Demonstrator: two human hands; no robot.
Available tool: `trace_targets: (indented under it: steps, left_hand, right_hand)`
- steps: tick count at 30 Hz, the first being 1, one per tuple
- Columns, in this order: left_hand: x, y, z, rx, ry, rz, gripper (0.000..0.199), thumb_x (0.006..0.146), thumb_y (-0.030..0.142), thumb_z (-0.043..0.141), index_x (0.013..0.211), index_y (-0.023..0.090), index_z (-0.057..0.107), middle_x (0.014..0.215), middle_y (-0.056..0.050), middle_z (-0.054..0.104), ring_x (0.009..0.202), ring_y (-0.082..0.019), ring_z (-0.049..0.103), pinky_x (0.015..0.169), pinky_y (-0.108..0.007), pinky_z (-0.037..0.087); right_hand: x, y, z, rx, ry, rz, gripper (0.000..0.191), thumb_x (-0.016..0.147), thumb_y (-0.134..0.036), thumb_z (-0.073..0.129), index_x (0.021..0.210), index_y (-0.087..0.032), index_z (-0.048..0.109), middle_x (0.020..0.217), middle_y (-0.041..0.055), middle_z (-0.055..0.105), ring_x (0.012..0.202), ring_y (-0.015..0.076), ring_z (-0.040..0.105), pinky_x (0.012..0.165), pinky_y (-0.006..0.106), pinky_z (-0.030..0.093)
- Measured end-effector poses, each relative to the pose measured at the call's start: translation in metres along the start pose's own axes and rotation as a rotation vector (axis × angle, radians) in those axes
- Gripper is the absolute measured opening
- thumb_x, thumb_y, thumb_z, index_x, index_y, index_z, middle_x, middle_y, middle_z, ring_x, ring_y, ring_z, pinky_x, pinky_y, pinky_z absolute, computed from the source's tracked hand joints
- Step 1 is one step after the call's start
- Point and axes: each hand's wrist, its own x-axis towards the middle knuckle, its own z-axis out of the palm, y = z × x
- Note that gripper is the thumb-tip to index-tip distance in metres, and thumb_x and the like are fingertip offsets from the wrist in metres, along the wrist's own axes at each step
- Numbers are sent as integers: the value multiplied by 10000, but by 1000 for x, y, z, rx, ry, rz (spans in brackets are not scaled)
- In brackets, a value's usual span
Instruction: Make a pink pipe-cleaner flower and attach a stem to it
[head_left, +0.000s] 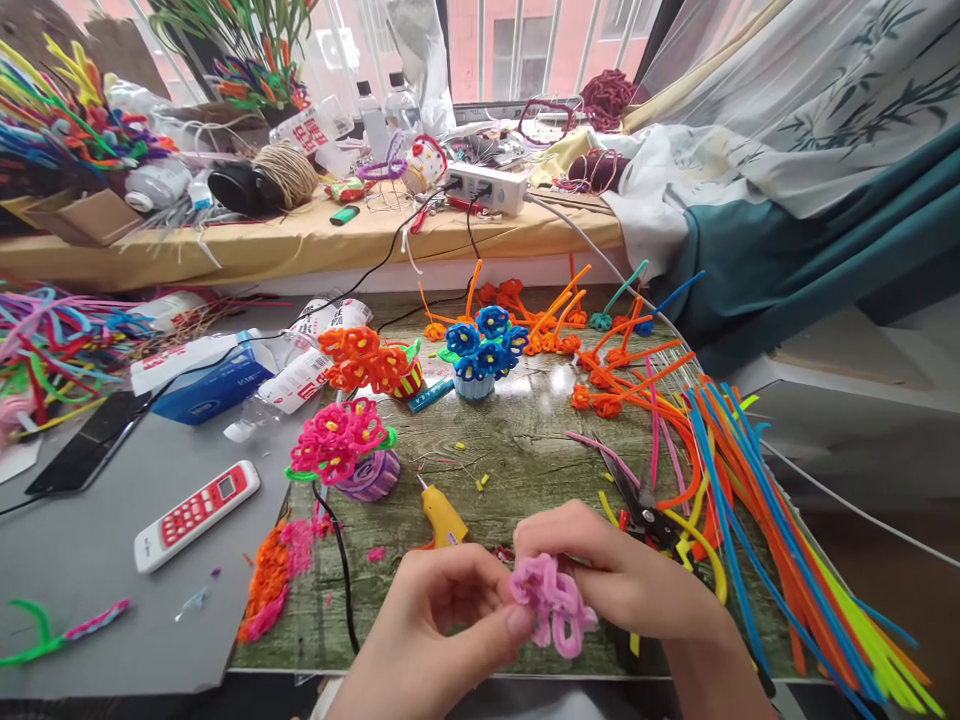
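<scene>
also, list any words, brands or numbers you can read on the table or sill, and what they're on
None is clear enough to quote.
Bottle label: red characters, blurred.
Sill wrapper: large red characters, blurred.
Blue box: white lettering, blurred.
Remote: key and screen marks, too small.
Teal strip: pale marks, too small.
Glue gun: label, too small.

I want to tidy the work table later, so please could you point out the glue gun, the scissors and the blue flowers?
Glue gun (444, 515): head view, on its yellow body.
Scissors (651, 522): head view, on the dark pivot area.
Blue flowers (489, 357): head view, on the blossoms' middle.
</scene>
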Motion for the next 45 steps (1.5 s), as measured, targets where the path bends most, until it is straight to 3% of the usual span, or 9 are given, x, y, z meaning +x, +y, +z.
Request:
trace_targets:
  steps: [4, 7, 9, 11, 16, 24, 33, 40, 45]
  left_hand:
    - [2, -5, 4, -61, 84, -6, 340, 642, 435, 869, 626, 136, 709, 503, 30, 512, 457, -48, 370, 437, -157, 261]
    - [2, -11, 6, -75, 228, 50, 345, 673, 451, 844, 679, 129, 721, 556, 16, 545, 484, -54, 401, 441, -147, 307]
    - [3, -17, 7, -74, 303, 89, 352, 681, 459, 837, 687, 129, 715, 555, 19, 546, 483, -56, 419, 440, -142, 322]
    - [4, -21, 10, -86, 359, 127, 364, 675, 463, 842, 668, 130, 696, 545, 23, 551, 477, -55, 420, 431, -136, 325]
    - [5, -26, 18, -160, 459, 193, 358, 635, 449, 875, 679, 137, 704, 552, 22, 580, 496, -62, 420, 425, -132, 332]
    - [3, -28, 18, -78, 483, 237, 293, 669, 411, 857, 675, 154, 717, 570, 13, 603, 501, -82, 412, 428, -173, 329]
    - [3, -30, 19, -97, 397, 160, 382, 683, 472, 842, 688, 126, 680, 555, 28, 552, 499, -58, 390, 442, -150, 304]
    - [3, -30, 22, -135, 366, 149, 428, 660, 512, 844, 663, 130, 653, 520, 58, 458, 479, -51, 356, 438, -143, 296]
    - [2, -33, 21, -175, 386, 138, 455, 620, 526, 867, 658, 128, 650, 531, 39, 514, 464, -49, 386, 423, -141, 304]
  right_hand:
    - [-1, 6, 2, -28, 163, 9, 163, 952, -282, 595, 864, -203, 709, 874, 27, 673, 835, 191, 616, 775, 280, 479]
    - [-10, 15, 14, 80, 515, 67, 200, 890, -308, 692, 1078, -242, 678, 1116, 54, 667, 1102, 227, 604, 966, 320, 474]
    - [-19, 19, 27, 147, 724, 138, 203, 888, -342, 685, 1060, -237, 660, 1058, 54, 655, 1033, 229, 633, 927, 330, 511]
    - [-27, 20, 42, 70, 760, 171, 216, 846, -398, 727, 970, -226, 684, 1004, 58, 631, 1010, 254, 622, 914, 349, 507]
    - [-32, 12, 69, -259, 1085, 111, 382, 779, -431, 784, 1102, -269, 661, 1201, 89, 591, 1161, 308, 544, 986, 388, 418]
    - [-11, 5, 65, -159, 797, 94, 35, 828, -205, 681, 800, -220, 696, 706, 7, 652, 639, 175, 568, 606, 265, 448]
    - [-10, 5, 60, 85, 679, 237, 90, 811, -180, 668, 741, -188, 725, 686, -2, 627, 642, 157, 554, 604, 247, 426]
    - [-10, 6, 50, 658, 513, 291, 244, 712, -360, 855, 734, -150, 733, 644, -22, 584, 610, 115, 464, 582, 222, 383]
    - [-11, 9, 50, 799, 440, 277, 307, 743, -433, 840, 748, -140, 750, 633, -21, 544, 578, 92, 393, 525, 206, 315]
